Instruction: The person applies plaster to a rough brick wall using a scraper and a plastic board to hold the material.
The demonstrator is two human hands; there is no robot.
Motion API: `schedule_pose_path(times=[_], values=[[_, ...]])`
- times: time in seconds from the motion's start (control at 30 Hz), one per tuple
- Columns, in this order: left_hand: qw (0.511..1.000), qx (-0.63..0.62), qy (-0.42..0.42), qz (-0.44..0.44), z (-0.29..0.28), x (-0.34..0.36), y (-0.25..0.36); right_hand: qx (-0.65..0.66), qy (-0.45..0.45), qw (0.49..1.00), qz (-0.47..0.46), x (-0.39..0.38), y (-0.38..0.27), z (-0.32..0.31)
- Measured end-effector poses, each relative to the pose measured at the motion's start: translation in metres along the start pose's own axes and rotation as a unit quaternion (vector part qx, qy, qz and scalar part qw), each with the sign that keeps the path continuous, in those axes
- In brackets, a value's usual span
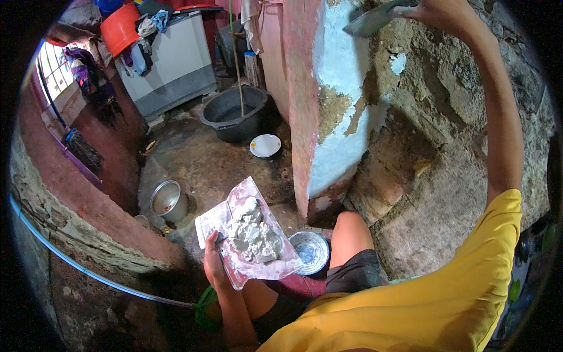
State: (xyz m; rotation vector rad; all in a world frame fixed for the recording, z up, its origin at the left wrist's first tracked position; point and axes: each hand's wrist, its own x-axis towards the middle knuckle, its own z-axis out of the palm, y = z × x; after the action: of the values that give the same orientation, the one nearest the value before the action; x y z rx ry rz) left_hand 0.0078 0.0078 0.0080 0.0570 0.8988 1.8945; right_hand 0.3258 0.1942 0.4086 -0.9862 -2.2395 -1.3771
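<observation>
The left hand [214, 259] grips the left side of a board [284, 267]; the thumb rests on top, and the fingers beneath are hidden. A heap of white paste [253, 234] lies on the board. A pale rectangular section [212, 222] projects at the thumb; whether it is a separate piece cannot be determined.

The right hand [437, 16], raised at the upper edge of the view and partly cut off, is closed on a trowel [370, 21]. The grip hides the handle. The grey blade points left, at the pale blue-white face of the wall [340, 135]; blade-to-wall contact cannot be confirmed.

A bowl [311, 251] with white residue inside stands just beside the person's bare knee; the board covers part of its left side. On the floor, a white plate [265, 145] lies near a dark tub [236, 120]. Coloured marks on the plate's rim are too small to resolve. A stick [237, 64] stands in the tub. A metal pot [170, 200] stands to the left; its contents are indistinct.

A blue hose [88, 268] runs along the lower left; any print on it is illegible. The left forearm partly covers a green object [206, 310] of unclear kind.
</observation>
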Motion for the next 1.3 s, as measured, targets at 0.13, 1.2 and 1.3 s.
schedule_pose_path(times=[0.13, 1.2, 1.3], values=[[1.0, 0.0, 0.001, -0.004, 0.001, 0.001, 0.0, -0.03, -0.008, 0.998, -0.05, 0.002, -0.001, 0.021], [0.999, 0.042, -0.02, 0.015, -0.016, 0.01, 0.0, -0.034, -0.028, 0.999, -0.021, -0.004, -0.009, 0.03], [0.999, 0.033, -0.004, 0.015, -0.021, 0.015, -0.001, -0.033, -0.004, 0.999, -0.032, -0.003, -0.008, 0.036]])
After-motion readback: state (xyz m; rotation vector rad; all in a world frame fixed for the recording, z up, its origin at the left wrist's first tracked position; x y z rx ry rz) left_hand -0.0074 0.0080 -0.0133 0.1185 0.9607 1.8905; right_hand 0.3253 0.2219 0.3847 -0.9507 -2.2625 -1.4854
